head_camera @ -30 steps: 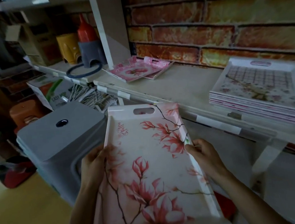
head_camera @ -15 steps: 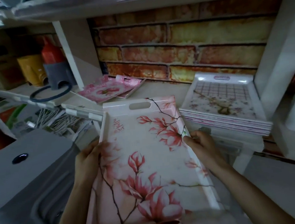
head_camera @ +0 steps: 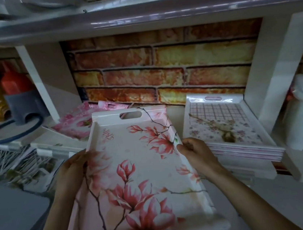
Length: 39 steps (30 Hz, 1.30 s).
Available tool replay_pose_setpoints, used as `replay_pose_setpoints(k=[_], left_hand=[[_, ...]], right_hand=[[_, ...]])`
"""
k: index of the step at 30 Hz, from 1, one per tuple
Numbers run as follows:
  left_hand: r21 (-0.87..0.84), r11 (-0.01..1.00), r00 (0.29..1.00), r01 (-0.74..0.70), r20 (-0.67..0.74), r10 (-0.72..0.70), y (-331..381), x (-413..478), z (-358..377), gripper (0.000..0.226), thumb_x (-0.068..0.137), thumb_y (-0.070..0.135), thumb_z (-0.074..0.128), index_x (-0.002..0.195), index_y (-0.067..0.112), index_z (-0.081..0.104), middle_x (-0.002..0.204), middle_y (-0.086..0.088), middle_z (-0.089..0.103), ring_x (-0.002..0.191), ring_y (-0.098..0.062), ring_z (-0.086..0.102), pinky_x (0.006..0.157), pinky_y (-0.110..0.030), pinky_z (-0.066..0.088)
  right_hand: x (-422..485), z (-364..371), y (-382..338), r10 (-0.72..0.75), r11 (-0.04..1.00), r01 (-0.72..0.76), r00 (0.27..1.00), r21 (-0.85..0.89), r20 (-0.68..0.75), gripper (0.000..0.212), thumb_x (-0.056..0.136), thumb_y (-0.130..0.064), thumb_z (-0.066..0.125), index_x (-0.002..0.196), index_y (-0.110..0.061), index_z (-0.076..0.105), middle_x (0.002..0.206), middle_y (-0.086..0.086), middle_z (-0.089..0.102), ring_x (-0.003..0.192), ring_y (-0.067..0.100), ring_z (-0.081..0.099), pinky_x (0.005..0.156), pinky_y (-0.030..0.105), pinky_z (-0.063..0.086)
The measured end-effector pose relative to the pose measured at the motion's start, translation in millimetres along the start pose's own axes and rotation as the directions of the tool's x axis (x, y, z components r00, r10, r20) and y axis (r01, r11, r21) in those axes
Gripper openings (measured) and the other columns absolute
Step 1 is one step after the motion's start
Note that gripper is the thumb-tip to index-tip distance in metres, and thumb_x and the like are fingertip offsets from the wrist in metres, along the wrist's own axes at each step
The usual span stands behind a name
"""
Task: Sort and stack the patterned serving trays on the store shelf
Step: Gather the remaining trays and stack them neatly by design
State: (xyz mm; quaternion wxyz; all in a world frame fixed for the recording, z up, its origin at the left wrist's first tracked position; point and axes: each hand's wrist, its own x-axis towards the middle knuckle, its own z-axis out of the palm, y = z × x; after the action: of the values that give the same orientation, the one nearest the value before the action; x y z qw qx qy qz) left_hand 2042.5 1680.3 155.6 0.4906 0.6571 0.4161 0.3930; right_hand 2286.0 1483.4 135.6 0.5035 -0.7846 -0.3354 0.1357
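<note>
I record my held tray (head_camera: pixel 143 165) white with pink magnolias on dark branches, stacked trays (head_camera: pixel 223 120) white with mauve grid and florals, rear trays (head_camera: pixel 72 124) pink floral, backing (head_camera: pixel 160 66) orange-yellow brick print.

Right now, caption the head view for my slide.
Left hand and right hand hold a magnolia-print tray at the shelf, beside a stack of grid-patterned trays.

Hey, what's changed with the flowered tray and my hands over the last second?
The magnolia tray moved forward toward the shelf; its far handle end now reaches over it, between the pink trays and the stack of checked trays. Nothing was let go: the left hand and right hand still grip its long sides. Both piles stayed put.
</note>
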Motion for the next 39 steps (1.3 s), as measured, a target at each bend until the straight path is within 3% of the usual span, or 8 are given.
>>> replay_pose_setpoints(k=[3,8,12,18,24,28,31,39], left_hand=[[-0.074,0.997,1.0,0.025,-0.004,-0.025,7.2,23.8,7.6,0.017,0.087,0.019,0.063,0.102,0.025,0.07,0.073,0.014,0.069,0.077,-0.005,0.061,0.064,-0.018,0.042],[-0.071,0.997,0.999,-0.008,0.044,0.011,18.2,44.8,29.2,0.03,0.089,0.018,0.061,0.117,0.012,0.067,0.099,-0.004,0.065,0.09,-0.021,0.061,0.078,-0.027,0.043],[-0.064,0.991,0.988,-0.118,0.096,0.124,27.3,50.7,47.3,0.021,0.091,0.007,0.057,0.108,0.017,0.065,0.087,0.001,0.063,0.075,-0.012,0.057,0.064,-0.019,0.041],[-0.047,0.996,0.98,-0.082,0.175,0.089,35.8,67.5,83.2,0.018,0.091,0.019,0.058,0.102,0.021,0.071,0.094,0.001,0.068,0.091,-0.018,0.062,0.075,-0.026,0.044],[-0.127,0.991,0.971,-0.047,0.226,0.075,54.2,69.4,142.8,0.018,0.09,0.01,0.057,0.09,0.02,0.072,0.07,0.011,0.073,0.063,0.002,0.064,0.08,-0.023,0.053],[-0.139,0.988,0.956,-0.075,0.271,0.111,65.4,64.5,185.5,0.02,0.092,0.006,0.053,0.098,0.013,0.07,0.066,0.015,0.069,0.055,0.008,0.062,0.05,-0.003,0.044],[-0.169,0.984,0.956,-0.05,0.278,0.096,68.5,63.3,212.2,0.02,0.089,0.007,0.056,0.096,0.014,0.073,0.064,0.017,0.071,0.059,0.005,0.064,0.049,-0.004,0.045],[-0.197,0.98,0.952,0.012,0.304,0.049,66.0,60.2,265.5,0.019,0.086,0.008,0.059,0.09,0.015,0.077,0.076,0.004,0.076,0.072,-0.008,0.072,0.059,-0.016,0.053]], right_hand=[[12.4,-2.8,-9.8,-0.003,1.0,0.003,0.999,-0.01,-0.042,0.031,0.09,-0.029,0.06,0.074,-0.002,0.057,0.065,0.012,0.051,0.056,0.012,0.045,0.056,0.03,0.031],[23.6,-14.1,-14.3,-0.002,1.0,-0.002,0.992,-0.031,-0.128,0.03,0.091,-0.026,0.061,0.065,-0.012,0.056,0.055,-0.003,0.05,0.046,0.005,0.042,0.048,0.02,0.03],[26.5,-26.7,-14.9,-0.003,0.998,-0.008,0.982,-0.055,-0.19,0.028,0.089,-0.027,0.061,0.086,0.0,0.067,0.082,0.022,0.068,0.074,0.036,0.064,0.063,0.039,0.048],[30.4,-61.4,-8.3,0.035,0.997,-0.051,0.972,-0.063,-0.234,0.02,0.09,-0.027,0.06,0.085,-0.013,0.072,0.08,0.007,0.073,0.077,0.026,0.069,0.074,0.042,0.054],[38.4,-107.3,14.5,0.109,0.99,-0.13,0.954,-0.055,-0.28,0.023,0.091,-0.031,0.059,0.09,-0.012,0.072,0.088,0.012,0.073,0.083,0.027,0.069,0.079,0.038,0.053],[46.9,-140.1,30.4,0.127,0.985,-0.155,0.945,-0.072,-0.303,0.02,0.093,-0.029,0.058,0.091,-0.014,0.071,0.088,0.008,0.073,0.081,0.023,0.069,0.079,0.039,0.056],[56.0,-161.5,40.9,0.126,0.981,-0.165,0.941,-0.102,-0.314,0.021,0.093,-0.031,0.057,0.095,-0.015,0.071,0.091,0.006,0.072,0.084,0.022,0.067,0.083,0.042,0.055],[70.9,-195.3,66.4,0.171,0.979,-0.197,0.938,-0.058,-0.301,0.012,0.096,-0.025,0.055,0.1,-0.022,0.065,0.084,-0.005,0.066,0.069,0.014,0.063,0.047,0.021,0.043]])
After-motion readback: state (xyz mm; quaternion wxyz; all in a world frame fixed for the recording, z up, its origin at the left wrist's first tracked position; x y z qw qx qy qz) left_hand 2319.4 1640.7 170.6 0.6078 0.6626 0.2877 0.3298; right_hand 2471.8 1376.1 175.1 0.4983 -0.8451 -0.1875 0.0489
